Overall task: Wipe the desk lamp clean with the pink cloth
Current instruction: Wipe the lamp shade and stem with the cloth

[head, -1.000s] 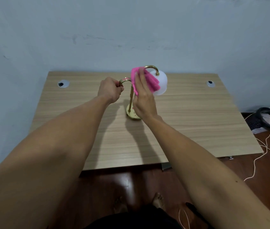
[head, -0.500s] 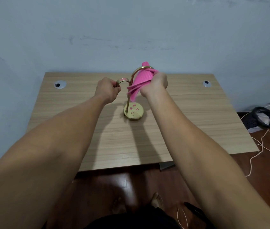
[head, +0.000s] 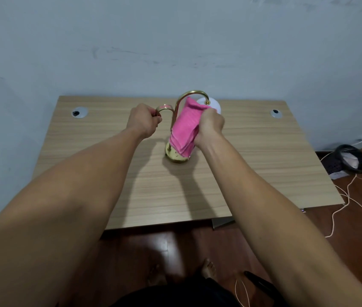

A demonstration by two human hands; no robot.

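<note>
A grommet (head: 79,112) sat in the worktop's (head: 87,156) far left corner. The left arm reached forward from the lower left, nearly straight, and the left hand (head: 143,121) was curled into a fist, knuckles up, closed round the end of the lamp's small brass hook (head: 164,107), which curved up and over to the stem. Just right of it the lamp (head: 176,157) stood near the worktop's middle, its round brass base flat on the wood and its thin stem rising to a larger arch (head: 194,93) that bent over to the right. The cloth (head: 183,131), folded into layers, hung against the stem's right side, running from just under the arch down to above the base, so most of the stem was hidden. The right arm came in from the lower right, wrist bent slightly inward, and the right hand (head: 209,127) was closed tight on the cloth's right edge, fingers wrapped out of sight; whether they also pinched the stem could not be told. The white shade (head: 215,105) peeped out behind that hand, below the arch's end. A second grommet (head: 275,113) lay near the far right corner. No writing could be read on anything. On the floor to the right lay a dark object (head: 350,159) and a pale cord (head: 348,196).
</note>
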